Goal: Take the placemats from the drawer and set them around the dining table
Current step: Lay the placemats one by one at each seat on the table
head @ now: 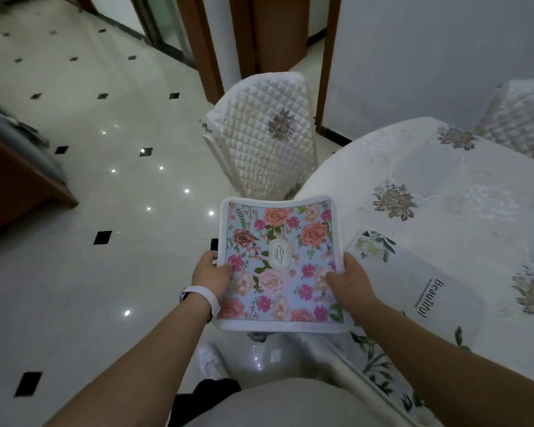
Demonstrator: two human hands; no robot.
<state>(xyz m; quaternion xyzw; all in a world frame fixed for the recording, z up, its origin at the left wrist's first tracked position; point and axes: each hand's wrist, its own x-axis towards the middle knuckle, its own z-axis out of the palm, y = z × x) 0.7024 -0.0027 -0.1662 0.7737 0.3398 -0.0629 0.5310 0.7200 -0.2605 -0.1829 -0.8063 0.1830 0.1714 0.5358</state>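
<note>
I hold a floral placemat (279,241), light blue with pink and orange roses and a white border, in front of me above the floor. My left hand (211,274) grips its left edge and my right hand (349,280) grips its right edge. A white placemat (413,272) with a pale flower and the word "Beautiful" lies on the dining table (444,180) just right of my right hand. The round table wears a white embroidered cloth. Whether more mats sit under the floral one, I cannot tell.
A chair (265,140) with a quilted white cover stands at the table's left side, beyond the floral mat. A second covered chair (518,118) is at the far right. A wooden cabinet (16,186) is at the left. Glossy tiled floor (105,272) spreads to the left.
</note>
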